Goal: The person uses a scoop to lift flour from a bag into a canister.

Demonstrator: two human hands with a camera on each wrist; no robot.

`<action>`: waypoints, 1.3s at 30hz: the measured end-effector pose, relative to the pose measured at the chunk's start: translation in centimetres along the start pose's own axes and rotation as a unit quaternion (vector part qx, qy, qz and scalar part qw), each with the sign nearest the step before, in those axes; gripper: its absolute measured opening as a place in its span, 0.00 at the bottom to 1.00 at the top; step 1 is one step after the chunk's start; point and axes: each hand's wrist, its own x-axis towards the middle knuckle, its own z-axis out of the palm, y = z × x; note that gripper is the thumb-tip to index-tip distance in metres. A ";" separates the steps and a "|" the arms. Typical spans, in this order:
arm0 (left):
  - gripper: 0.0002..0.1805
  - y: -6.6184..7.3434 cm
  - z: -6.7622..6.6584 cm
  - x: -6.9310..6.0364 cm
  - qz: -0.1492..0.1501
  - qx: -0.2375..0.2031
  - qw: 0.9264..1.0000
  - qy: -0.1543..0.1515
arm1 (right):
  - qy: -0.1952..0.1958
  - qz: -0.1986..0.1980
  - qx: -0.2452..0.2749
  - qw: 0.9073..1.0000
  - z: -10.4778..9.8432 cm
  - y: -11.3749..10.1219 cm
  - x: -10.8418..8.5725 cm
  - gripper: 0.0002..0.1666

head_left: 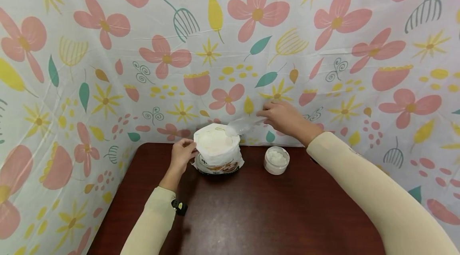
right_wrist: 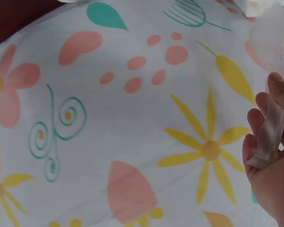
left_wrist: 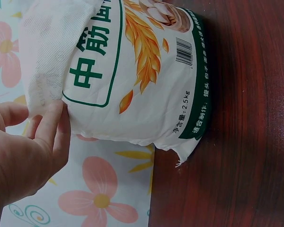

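Note:
A white woven flour bag (head_left: 218, 158) stands at the table's far edge, its rim folded outward and white flour (head_left: 214, 140) visible inside. Green Chinese lettering and wheat ears cover its front in the left wrist view. My left hand (head_left: 182, 153) pinches the folded rim at the left, between thumb and fingers. In my right hand (head_left: 282, 116) is the handle of a clear plastic scoop (head_left: 240, 126). The scoop's bowl is over the right side of the bag's mouth; whether it touches the flour, I cannot tell.
An open clear round tub (head_left: 276, 160) of white powder stands right of the bag. The dark reddish-brown table (head_left: 280, 211) ends just behind both. A floral cloth (head_left: 230, 47) hangs close behind and on the left side.

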 end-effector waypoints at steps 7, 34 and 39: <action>0.11 0.1 0.1 -0.1 -0.001 0.005 1.000 0.007 | -0.047 -0.021 -0.064 0.997 -1.1 -0.8 2.1 0.18; 0.14 0.1 -0.1 0.1 -0.006 0.007 1.000 0.000 | -0.212 0.020 -0.162 0.964 -3.6 -5.6 8.4 0.09; 0.13 0.1 0.0 0.2 -0.002 0.010 1.000 0.002 | -0.214 0.020 -0.176 0.961 -3.6 -6.0 8.9 0.08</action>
